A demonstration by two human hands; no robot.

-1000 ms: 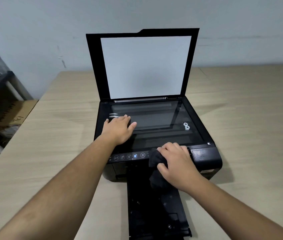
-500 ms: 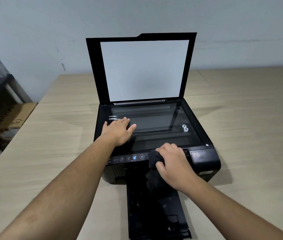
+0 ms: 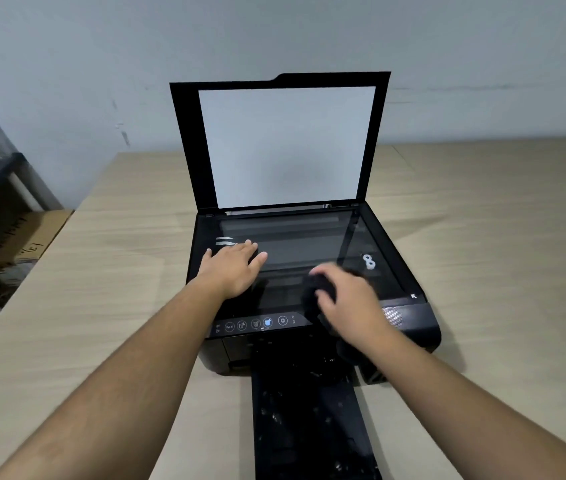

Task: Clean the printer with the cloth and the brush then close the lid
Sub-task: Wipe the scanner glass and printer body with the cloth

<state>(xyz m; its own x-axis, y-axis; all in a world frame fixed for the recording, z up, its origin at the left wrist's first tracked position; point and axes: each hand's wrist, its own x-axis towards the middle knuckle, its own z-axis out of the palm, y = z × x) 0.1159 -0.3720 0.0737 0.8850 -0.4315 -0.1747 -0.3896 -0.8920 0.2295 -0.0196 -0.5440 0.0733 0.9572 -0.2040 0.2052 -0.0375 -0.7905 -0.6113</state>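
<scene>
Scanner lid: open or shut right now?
Open. The scanner lid stands raised behind the scanner glass, its white backing facing the camera.

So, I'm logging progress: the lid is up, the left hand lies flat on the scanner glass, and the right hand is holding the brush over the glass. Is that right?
Not quite. The head view shows the right hand gripping a black cloth, not a brush. The rest holds: the lid is up and the left hand lies flat on the scanner glass.
</scene>
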